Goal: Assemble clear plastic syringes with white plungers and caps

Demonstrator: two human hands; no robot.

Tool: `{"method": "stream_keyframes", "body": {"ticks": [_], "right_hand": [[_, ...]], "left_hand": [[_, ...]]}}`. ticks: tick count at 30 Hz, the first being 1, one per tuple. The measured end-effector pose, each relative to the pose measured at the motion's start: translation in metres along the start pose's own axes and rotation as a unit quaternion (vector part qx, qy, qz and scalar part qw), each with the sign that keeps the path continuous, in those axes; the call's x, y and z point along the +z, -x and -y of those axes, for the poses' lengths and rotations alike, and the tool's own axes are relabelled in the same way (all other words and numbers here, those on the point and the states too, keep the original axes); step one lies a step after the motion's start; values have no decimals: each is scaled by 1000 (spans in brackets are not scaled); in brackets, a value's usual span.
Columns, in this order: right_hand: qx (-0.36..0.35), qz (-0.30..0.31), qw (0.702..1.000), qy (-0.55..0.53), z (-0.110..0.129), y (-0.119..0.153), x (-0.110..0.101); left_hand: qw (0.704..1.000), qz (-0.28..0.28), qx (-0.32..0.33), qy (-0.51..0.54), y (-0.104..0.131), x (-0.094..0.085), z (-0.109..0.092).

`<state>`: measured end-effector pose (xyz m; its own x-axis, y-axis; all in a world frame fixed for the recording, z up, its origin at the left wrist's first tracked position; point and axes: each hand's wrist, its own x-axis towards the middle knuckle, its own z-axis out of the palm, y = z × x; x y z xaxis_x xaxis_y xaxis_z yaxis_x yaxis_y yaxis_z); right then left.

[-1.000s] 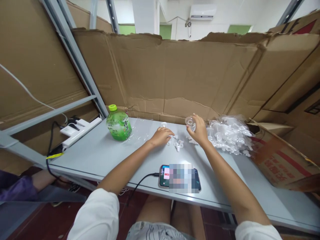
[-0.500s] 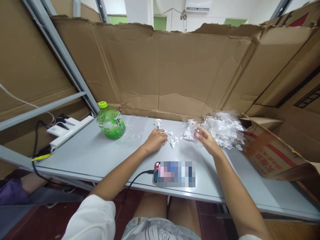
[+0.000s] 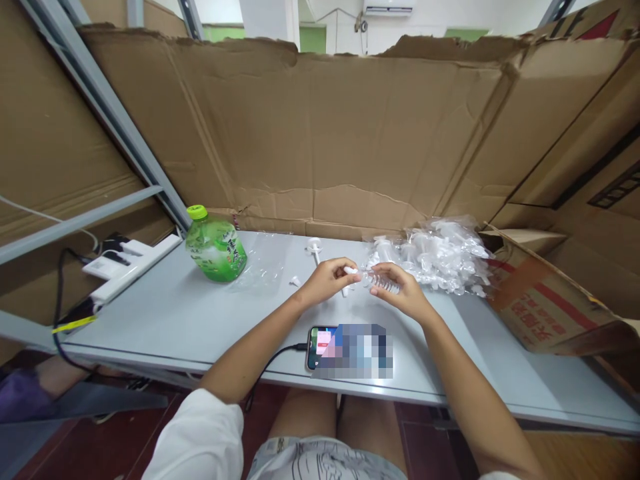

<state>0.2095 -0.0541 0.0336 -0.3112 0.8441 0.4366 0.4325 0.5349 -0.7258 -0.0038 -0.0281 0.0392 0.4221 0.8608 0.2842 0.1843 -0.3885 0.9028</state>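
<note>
My left hand point(image 3: 331, 279) pinches a small white plastic piece point(image 3: 351, 271) above the grey table. Close on its right, my right hand point(image 3: 399, 287) is closed round a clear ribbed plastic piece point(image 3: 384, 283), whose left end points at the white piece. Behind my left hand stands a white part with a round top point(image 3: 314, 246). A small white cone-shaped piece point(image 3: 295, 281) lies left of my left hand. Other white bits under and between my hands are partly hidden. Clear bags full of white and clear plastic parts point(image 3: 445, 257) lie beyond my right hand.
A green bottle point(image 3: 216, 247) stands at the left beside a flat clear bag point(image 3: 265, 263). A phone point(image 3: 320, 350) with a cable lies near the front edge. A power strip point(image 3: 135, 270) runs along the left. Cardboard point(image 3: 360, 133) walls the back; a carton point(image 3: 540, 307) is at right.
My left hand has lifted a white piece and moved right. My right hand has come away from the bags, toward my left hand, with the clear ribbed piece.
</note>
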Motion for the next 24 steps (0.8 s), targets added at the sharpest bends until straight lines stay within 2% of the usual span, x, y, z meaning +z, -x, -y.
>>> {"method": "stream_keyframes", "body": {"ticks": [5, 10, 15, 20, 24], "right_hand": [[-70, 20, 992, 101, 7, 3, 4], [-125, -20, 978, 166, 11, 5, 10], [-119, -19, 979, 166, 9, 5, 9], [-110, -8, 981, 158, 8, 5, 9], [-66, 12, 991, 114, 8, 6, 7]], "left_hand": [[996, -3, -24, 87, 4, 6, 12], [987, -10, -40, 154, 8, 7, 14], [979, -3, -60, 195, 11, 7, 12], [984, 11, -60, 166, 14, 5, 11], [994, 37, -4, 100, 19, 2, 10]]}}
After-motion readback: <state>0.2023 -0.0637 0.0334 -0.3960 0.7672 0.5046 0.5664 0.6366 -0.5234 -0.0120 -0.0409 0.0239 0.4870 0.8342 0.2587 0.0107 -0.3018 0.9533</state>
